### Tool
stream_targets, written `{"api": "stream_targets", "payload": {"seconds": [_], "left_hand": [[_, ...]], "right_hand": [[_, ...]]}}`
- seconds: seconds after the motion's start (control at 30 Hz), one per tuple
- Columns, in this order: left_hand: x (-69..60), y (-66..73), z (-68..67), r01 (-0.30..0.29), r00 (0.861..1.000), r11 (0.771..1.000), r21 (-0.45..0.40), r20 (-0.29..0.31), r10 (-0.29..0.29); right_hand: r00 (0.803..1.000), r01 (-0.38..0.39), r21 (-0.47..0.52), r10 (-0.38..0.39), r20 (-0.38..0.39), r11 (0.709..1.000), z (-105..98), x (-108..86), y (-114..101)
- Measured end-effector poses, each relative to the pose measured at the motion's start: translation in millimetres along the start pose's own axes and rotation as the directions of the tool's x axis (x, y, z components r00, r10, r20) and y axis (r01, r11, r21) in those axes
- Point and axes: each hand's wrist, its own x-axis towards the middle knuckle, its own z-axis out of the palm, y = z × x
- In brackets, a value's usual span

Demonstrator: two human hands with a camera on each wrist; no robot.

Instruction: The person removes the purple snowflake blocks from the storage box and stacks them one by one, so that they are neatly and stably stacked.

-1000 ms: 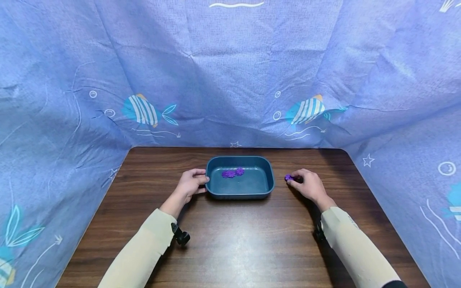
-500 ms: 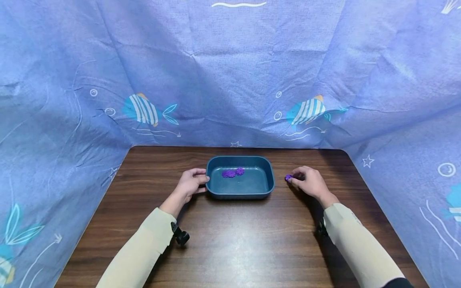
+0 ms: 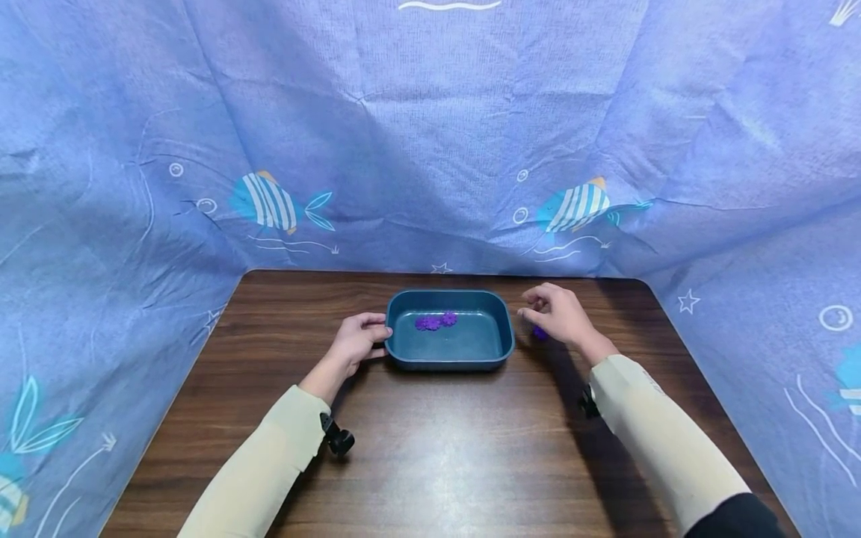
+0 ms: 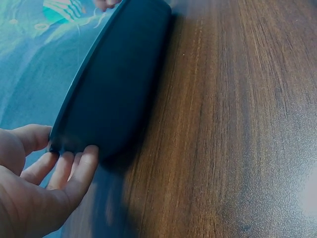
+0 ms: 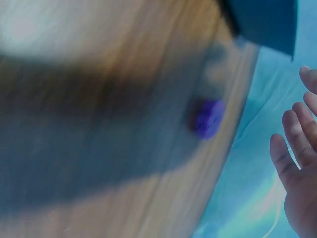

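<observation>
on the wooden table (image 3: pixel 430 456), the blue tray (image 3: pixel 477 345) is best kept steady, and the left hand (image 3: pixel 352 345) does that well, pinching its end with the thumb at the rim and the fingers against the outer wall; a light grip should do, since a hard push could slide it. the right hand (image 3: pixel 561 315) hangs above the table just beside the tray's other end, fingers loosely bent and apart, nothing seen between them. the loose purple piece (image 5: pixel 210 119) lies on the table below that hand; it looks thick or stacked, blur hides which, so gripping its edges would likely be surest. the purple flower pieces (image 3: pixel 433 323) lie inside the tray, left of its middle. only the head view shows them; the left wrist view gives the tray's outer wall, and the right wrist view uncovers the loose piece the head view half hides.
</observation>
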Motion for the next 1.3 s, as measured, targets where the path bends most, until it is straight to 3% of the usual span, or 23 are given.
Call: {"api": "stream_targets", "payload": {"seconds": [0.23,0.53,0.87,1.03,1.3], "left_hand": [[-2.0,0.8,1.1,-0.002,1.000,1.000,0.006,-0.001,0.002],[-2.9,0.2,3.2,-0.001,1.000,1.000,-0.005,-0.001,0.001],[-2.0,1.6,1.3,0.001,1.000,1.000,0.008,-0.014,-0.001],[-2.8,2.4,1.9,-0.002,1.000,1.000,0.013,-0.015,0.002],[-3.7,0.5,3.4,0.001,1.000,1.000,0.005,-0.020,-0.001]], "right_hand": [[0.997,0.063,0.026,-0.064,0.044,0.998,10.7,21.1,-30.6],[0.989,0.116,0.059,-0.121,0.087,0.992,34.9,34.7,-54.1],[0.980,0.094,0.044,-0.100,0.172,0.995,61.6,41.2,-71.9],[0.977,0.048,-0.008,-0.046,0.208,0.999,72.2,42.0,-76.0],[0.955,-0.013,-0.110,0.045,0.295,0.994,85.8,43.1,-80.5]]}}
